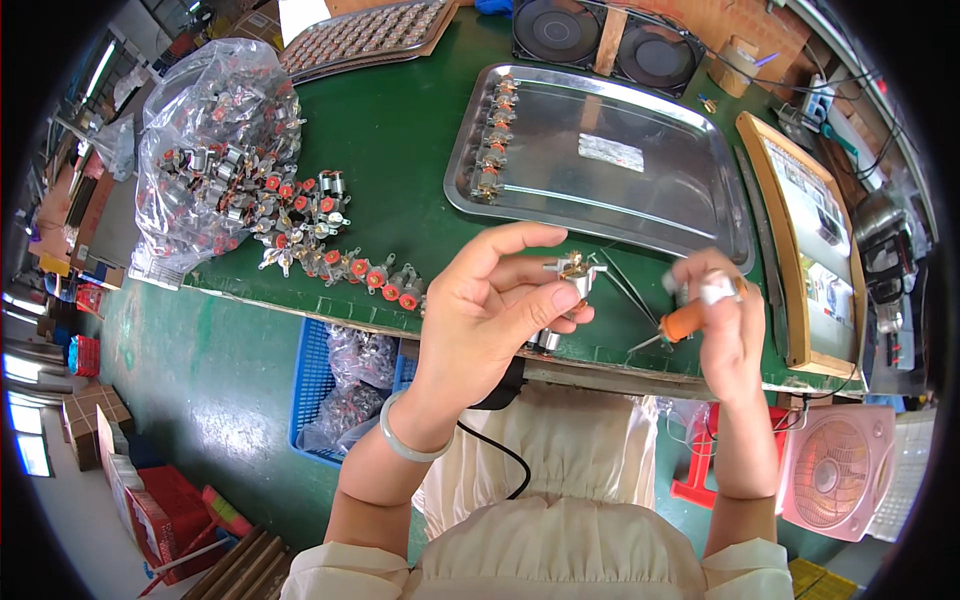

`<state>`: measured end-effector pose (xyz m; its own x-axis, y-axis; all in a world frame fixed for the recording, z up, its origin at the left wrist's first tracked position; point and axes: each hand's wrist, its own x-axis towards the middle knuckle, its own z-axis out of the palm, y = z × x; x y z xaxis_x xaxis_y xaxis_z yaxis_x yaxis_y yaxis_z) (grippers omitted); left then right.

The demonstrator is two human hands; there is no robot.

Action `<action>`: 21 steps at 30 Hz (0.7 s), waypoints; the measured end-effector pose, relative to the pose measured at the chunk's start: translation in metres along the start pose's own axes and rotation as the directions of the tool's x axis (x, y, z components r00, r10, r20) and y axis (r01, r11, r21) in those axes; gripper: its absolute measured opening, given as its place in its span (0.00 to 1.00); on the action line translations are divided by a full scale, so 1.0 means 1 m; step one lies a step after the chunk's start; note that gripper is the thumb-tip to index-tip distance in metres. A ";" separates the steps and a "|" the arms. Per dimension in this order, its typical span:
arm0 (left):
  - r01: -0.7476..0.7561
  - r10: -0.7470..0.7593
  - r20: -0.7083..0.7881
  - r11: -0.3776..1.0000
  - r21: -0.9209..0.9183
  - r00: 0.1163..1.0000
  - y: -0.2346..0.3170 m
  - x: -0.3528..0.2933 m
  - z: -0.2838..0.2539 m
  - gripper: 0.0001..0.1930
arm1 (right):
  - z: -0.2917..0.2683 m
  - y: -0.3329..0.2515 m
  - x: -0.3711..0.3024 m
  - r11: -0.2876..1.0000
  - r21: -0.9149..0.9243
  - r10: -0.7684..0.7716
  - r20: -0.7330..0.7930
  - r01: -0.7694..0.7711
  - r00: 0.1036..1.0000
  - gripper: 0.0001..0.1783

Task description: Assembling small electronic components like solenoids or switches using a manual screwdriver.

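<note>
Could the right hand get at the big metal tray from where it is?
Probably yes: the right hand is close to the metal tray, and nothing seems to block its near right corner, though that hand holds an orange-handled tool.

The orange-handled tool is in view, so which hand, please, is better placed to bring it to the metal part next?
Probably the right hand: it holds the orange-handled tool, while the left hand pinches the metal part.

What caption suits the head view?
Left hand holds a metal part, right hand an orange-handled tool, at a green table.
</note>
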<state>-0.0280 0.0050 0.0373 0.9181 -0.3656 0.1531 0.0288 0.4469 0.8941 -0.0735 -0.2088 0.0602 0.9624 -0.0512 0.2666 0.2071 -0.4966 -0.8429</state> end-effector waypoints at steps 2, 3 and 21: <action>-0.012 0.012 0.006 1.000 0.018 1.000 -0.004 -0.003 0.003 0.21 | 0.000 0.006 -0.009 0.964 0.254 0.084 -0.022 -0.076 0.996 0.25; -0.016 0.015 0.009 1.000 0.017 1.000 -0.005 -0.004 0.005 0.23 | 0.001 0.007 -0.015 0.907 0.402 0.152 -0.029 -0.128 0.988 0.27; -0.011 -0.049 -0.200 0.958 -0.287 0.979 -0.021 -0.015 0.035 0.19 | 0.047 0.008 -0.054 0.910 0.348 -0.173 -0.176 0.225 0.969 0.17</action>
<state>-0.0567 -0.0274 0.0313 0.9761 -0.2161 0.0216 0.1313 0.6662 0.7341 -0.1160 -0.1694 0.0176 0.8661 -0.1163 0.4861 0.4664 -0.1616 -0.8697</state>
